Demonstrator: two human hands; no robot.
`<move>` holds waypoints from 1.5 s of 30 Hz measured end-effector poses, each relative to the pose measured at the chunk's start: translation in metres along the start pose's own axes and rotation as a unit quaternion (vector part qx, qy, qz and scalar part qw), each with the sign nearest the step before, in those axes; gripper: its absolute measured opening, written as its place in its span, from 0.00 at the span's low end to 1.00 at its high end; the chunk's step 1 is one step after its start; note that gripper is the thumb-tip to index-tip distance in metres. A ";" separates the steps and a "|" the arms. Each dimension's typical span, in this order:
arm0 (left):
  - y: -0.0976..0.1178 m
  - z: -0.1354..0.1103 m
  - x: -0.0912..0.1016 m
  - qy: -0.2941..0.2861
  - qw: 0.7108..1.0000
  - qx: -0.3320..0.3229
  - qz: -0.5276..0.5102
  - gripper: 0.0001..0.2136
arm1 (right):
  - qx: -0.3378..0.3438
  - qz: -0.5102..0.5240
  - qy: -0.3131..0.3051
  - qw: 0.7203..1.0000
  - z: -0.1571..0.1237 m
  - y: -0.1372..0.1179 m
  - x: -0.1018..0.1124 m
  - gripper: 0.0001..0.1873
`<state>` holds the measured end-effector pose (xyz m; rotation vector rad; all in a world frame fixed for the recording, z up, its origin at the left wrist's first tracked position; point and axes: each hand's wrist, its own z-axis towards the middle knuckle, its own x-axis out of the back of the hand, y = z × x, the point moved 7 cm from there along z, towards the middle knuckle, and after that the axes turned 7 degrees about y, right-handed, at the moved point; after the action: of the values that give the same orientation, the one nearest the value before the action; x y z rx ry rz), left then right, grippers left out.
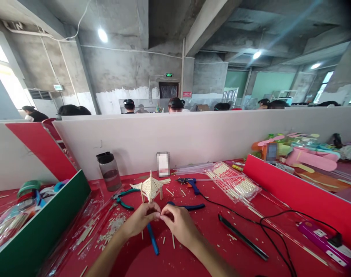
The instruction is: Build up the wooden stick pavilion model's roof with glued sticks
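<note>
My left hand (141,219) and my right hand (180,224) meet over the red tabletop, thumbs and fingers pinched close together. Anything between the fingertips is too small to make out. Just beyond them stands a small pavilion model (151,187) of pale wooden sticks, with a pointed roof on stick legs. A tool's blue handle (152,239) juts out beneath my left hand, and a dark blue handle (195,207) shows past my right hand; my hands hide what lies between. Teal-handled pliers (125,204) rest left of the model. Behind my right hand lies a blue glue gun (193,185).
Bundled sticks (233,182) lie back right, a black tool (241,236) nearer. The glue gun's cable runs toward a purple power strip (322,238). A bottle (109,175) and phone (163,164) stand by the white partition (193,134). Green (48,231) and red (302,192) boards flank me.
</note>
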<state>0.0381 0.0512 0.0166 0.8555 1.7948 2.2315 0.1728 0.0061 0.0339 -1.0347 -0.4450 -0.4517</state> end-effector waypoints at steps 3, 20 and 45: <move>-0.002 0.001 0.000 0.011 1.000 -0.002 -0.021 0.19 | -0.017 0.053 0.017 0.998 0.000 0.004 -0.001 0.03; -0.007 -0.002 0.011 -0.025 0.999 0.029 -0.020 0.20 | -0.004 0.133 0.054 0.990 0.011 -0.002 -0.002 0.06; -0.001 -0.002 0.043 0.106 0.959 0.210 -0.158 0.22 | -0.130 0.356 0.072 0.922 0.041 0.014 -0.031 0.09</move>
<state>0.0012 0.0692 0.0294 0.3504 2.3622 1.8281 0.1490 0.0530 0.0247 -1.3248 0.1452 0.0746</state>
